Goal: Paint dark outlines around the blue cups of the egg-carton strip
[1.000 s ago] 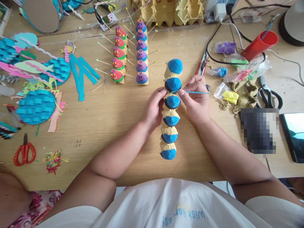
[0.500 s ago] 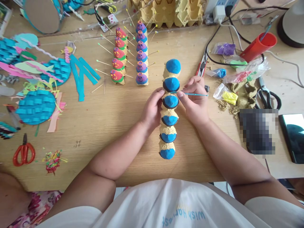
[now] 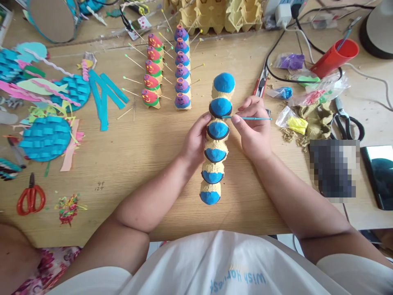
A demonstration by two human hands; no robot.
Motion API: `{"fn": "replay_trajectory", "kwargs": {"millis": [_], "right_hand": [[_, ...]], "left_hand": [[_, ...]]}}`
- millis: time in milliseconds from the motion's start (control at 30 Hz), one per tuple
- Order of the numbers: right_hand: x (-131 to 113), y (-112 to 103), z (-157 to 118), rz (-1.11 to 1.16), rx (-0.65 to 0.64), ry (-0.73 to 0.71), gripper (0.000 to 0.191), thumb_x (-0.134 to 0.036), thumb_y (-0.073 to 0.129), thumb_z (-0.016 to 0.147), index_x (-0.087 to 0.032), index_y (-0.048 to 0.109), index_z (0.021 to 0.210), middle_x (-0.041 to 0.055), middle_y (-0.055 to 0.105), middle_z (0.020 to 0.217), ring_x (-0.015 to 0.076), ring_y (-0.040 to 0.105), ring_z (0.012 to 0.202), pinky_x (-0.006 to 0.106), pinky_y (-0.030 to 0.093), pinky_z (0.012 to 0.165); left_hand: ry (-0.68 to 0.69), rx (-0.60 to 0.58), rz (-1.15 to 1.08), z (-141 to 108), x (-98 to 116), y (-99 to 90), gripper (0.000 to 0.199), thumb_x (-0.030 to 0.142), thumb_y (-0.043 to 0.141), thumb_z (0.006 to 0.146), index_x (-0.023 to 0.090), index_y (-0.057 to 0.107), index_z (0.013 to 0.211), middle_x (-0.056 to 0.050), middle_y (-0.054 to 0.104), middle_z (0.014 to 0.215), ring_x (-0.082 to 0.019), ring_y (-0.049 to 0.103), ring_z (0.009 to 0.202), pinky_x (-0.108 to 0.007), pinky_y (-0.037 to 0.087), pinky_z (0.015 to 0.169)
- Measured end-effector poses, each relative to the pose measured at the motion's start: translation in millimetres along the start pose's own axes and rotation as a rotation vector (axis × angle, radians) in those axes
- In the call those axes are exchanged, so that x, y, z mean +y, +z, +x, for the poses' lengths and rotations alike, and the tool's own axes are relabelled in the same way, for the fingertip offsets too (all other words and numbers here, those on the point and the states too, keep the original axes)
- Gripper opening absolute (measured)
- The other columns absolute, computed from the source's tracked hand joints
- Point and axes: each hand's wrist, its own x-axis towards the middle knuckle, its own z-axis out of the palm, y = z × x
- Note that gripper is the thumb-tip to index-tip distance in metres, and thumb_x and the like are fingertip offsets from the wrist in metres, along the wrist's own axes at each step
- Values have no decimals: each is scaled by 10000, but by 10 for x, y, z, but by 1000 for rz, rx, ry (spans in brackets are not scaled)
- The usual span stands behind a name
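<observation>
My left hand (image 3: 197, 137) grips the left side of an egg carton strip (image 3: 214, 167), its fingers partly hidden behind the bumps. Blue clay caps the strip's several bumps, and dark bands edge all but the farthest cap. Between thumb and fingers, my right hand (image 3: 254, 127) pinches a thin blue modelling tool (image 3: 250, 118). The tool's tip lies at the lower edge of the second cap (image 3: 220, 107) from the far end. Farther back stand a red-and-green strip (image 3: 151, 82) and a purple-and-blue strip (image 3: 183, 85), both with faces and pin-like sticks.
On the right are a utility knife (image 3: 261, 84), a red cup (image 3: 334, 59), bagged yellow clay (image 3: 296, 124), black-handled scissors (image 3: 346, 123) and a phone (image 3: 378, 176). Leftward lie woven blue paper fish (image 3: 46, 138), red scissors (image 3: 30, 198) and scraps (image 3: 69, 209). Egg cartons (image 3: 211, 16) stand behind.
The strip's near end has swung slightly left, tilting it. My right hand has shifted a little right with the tool, whose tip has moved from below the second cap to its lower edge.
</observation>
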Motion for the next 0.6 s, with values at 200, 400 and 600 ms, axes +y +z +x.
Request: {"fn": "replay_trajectory", "kwargs": {"millis": [200, 400, 600], "right_hand": [[32, -2, 2, 15, 3, -10, 493, -772, 790, 839, -294, 678, 870, 43, 605, 1124, 270, 611, 1236, 633, 500, 1219], [48, -3, -14, 8, 6, 20, 418, -706, 801, 874, -305, 696, 932, 43, 606, 1170, 274, 606, 1284, 631, 498, 1226], [24, 7, -19, 22, -10, -19, 443, -730, 782, 876, -298, 684, 890, 46, 582, 1131, 282, 608, 1258, 650, 511, 1195]], "left_hand": [[-55, 54, 43, -30, 34, 31, 410, 727, 757, 868, 320, 750, 824, -70, 775, 832, -360, 772, 1063, -500, 597, 895], [-89, 53, 22, -34, 47, 19, 408, 726, 767, 856, 325, 722, 797, -66, 777, 811, -379, 779, 1081, -525, 611, 902], [-73, 57, 16, -22, 35, 26, 412, 736, 770, 855, 328, 741, 802, -53, 778, 803, -348, 788, 1042, -483, 617, 870]]}}
